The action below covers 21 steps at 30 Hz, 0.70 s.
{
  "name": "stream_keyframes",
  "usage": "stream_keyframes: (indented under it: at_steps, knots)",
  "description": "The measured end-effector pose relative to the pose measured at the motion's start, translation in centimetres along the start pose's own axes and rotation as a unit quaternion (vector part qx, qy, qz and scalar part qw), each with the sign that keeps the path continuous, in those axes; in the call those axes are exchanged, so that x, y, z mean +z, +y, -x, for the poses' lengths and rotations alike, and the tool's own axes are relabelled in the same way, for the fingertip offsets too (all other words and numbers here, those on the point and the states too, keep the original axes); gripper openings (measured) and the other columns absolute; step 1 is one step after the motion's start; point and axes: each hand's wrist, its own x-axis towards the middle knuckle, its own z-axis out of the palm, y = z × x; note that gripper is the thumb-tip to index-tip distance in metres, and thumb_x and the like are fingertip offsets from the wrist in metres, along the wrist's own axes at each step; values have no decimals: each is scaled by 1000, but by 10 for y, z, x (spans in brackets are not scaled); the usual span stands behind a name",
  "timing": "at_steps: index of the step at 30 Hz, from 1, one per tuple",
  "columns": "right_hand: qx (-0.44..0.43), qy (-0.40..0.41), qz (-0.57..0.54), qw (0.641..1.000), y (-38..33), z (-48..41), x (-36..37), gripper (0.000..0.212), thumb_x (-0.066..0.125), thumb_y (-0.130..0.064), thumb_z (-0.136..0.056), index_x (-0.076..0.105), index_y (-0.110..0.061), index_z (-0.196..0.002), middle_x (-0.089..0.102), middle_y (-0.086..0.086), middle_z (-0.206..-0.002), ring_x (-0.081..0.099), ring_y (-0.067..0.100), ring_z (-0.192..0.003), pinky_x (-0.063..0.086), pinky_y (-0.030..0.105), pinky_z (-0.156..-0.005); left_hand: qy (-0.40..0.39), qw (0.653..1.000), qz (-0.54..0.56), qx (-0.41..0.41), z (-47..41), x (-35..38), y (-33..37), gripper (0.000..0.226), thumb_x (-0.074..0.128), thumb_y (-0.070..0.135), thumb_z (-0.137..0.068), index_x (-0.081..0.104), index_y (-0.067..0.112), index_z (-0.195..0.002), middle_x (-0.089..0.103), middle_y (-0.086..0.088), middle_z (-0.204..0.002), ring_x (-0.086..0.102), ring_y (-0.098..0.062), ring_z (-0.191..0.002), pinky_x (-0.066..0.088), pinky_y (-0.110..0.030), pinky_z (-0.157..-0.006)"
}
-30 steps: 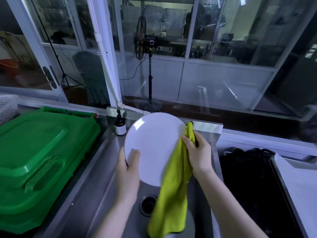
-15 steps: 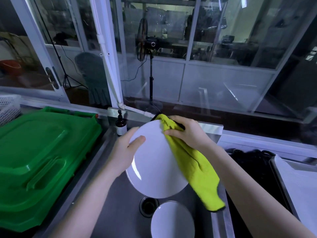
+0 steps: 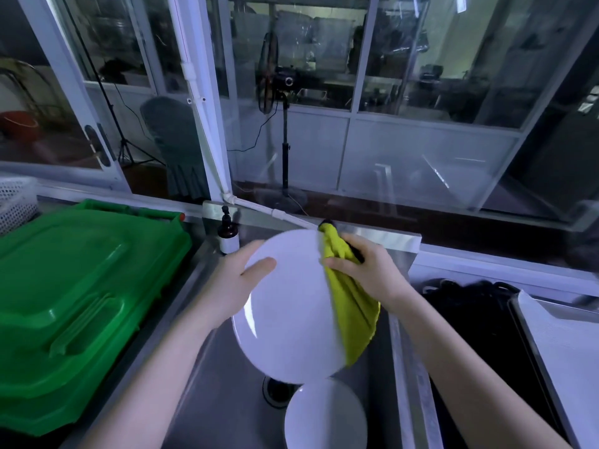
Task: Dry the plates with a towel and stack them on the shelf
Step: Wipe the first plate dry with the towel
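I hold a white plate [image 3: 291, 312] tilted up over the steel sink [image 3: 214, 393]. My left hand [image 3: 240, 280] grips its left rim, thumb lying across the plate's face. My right hand [image 3: 363, 270] grips a yellow-green towel [image 3: 353, 315] bunched against the plate's upper right edge; the cloth hangs down behind the right rim. A second white plate [image 3: 324, 416] lies in the sink bottom, just below the held one, beside the drain [image 3: 275, 390].
A green plastic crate lid [image 3: 71, 303] fills the counter to the left. A small dark pump bottle [image 3: 228, 236] stands at the sink's back rim. A dark basin [image 3: 486, 335] and a pale tray [image 3: 567, 345] lie to the right. Glass partitions rise behind.
The towel has swung from the plate's top edge round to hang behind its right rim. My left thumb stays on the plate's face. The lower plate in the sink shows more fully.
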Motion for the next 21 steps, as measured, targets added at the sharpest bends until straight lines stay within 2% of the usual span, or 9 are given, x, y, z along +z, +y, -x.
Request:
stream_keyframes:
  at_steps: [3, 5, 8, 10, 11, 13, 15, 18, 21]
  knots:
    - [-34, -110, 45, 992, -15, -8, 2, 26, 82, -26, -78, 67, -38, -96, 69, -15, -94, 61, -3, -88, 48, 18, -87, -63, 992, -107, -6, -9, -2, 7, 15, 64, 37, -94, 65, 49, -104, 72, 22, -98, 67, 1, -91, 51, -30, -84]
    - [-28, -98, 18, 995, -15, -8, 3, 21, 80, -23, -79, 71, -34, -94, 72, -11, -95, 62, 0, -86, 51, 23, -86, -33, 996, -77, -29, -13, 0, 12, 15, 70, 40, -84, 68, 37, -99, 73, 15, -91, 69, -8, -88, 53, -36, -82]
    - [-13, 12, -32, 999, -3, -6, 0, 10, 78, -19, -81, 73, -26, -86, 69, -12, -80, 58, 2, -74, 50, 28, -77, 123, 991, 4, -57, -5, 8, 8, 16, 65, 42, -81, 68, 29, -91, 72, 3, -86, 68, -24, -86, 51, -38, -76]
    - [32, 129, -136, 982, 6, 1, 4, 9, 76, -16, -83, 74, -25, -85, 67, -6, -77, 57, 8, -74, 49, 32, -74, 226, 971, 49, -54, 9, 28, 2, 16, 61, 40, -86, 66, 28, -95, 71, 1, -90, 65, -26, -88, 49, -35, -73]
    - [62, 181, -198, 961, 9, 5, 10, 11, 75, -16, -84, 75, -27, -86, 67, -3, -78, 58, 12, -75, 50, 35, -74, 258, 961, 84, -45, 18, 41, 1, 16, 63, 36, -90, 66, 30, -105, 71, 5, -98, 66, -20, -93, 52, -34, -77]
    - [105, 239, -265, 928, 14, 15, 24, 11, 73, -19, -86, 75, -29, -86, 69, -3, -78, 61, 15, -76, 52, 39, -76, 296, 943, 150, -15, 27, 67, 1, 34, 62, 22, -98, 56, 26, -132, 68, 8, -123, 65, -7, -112, 55, -31, -95]
    - [121, 240, -271, 924, 17, 23, 34, 8, 73, -21, -86, 74, -29, -88, 71, -3, -81, 63, 14, -78, 53, 38, -77, 329, 929, 173, -1, 25, 73, 1, 36, 59, 17, -101, 53, 23, -136, 66, 5, -130, 64, -8, -117, 52, -36, -102]
    - [89, 210, -226, 947, 10, 22, 25, 12, 74, -20, -85, 72, -31, -88, 73, -7, -84, 66, 11, -80, 55, 30, -76, 300, 944, 139, -14, 16, 51, -1, 28, 58, 19, -101, 59, 39, -121, 70, 17, -116, 65, -5, -109, 53, -34, -93]
    - [6, 132, -67, 989, -9, 4, 2, 19, 77, -21, -82, 69, -33, -95, 70, -13, -84, 62, 1, -78, 49, 13, -74, 189, 980, 67, 0, 9, 21, 1, 28, 59, 19, -100, 61, 46, -104, 71, 25, -100, 66, 4, -92, 51, -30, -77]
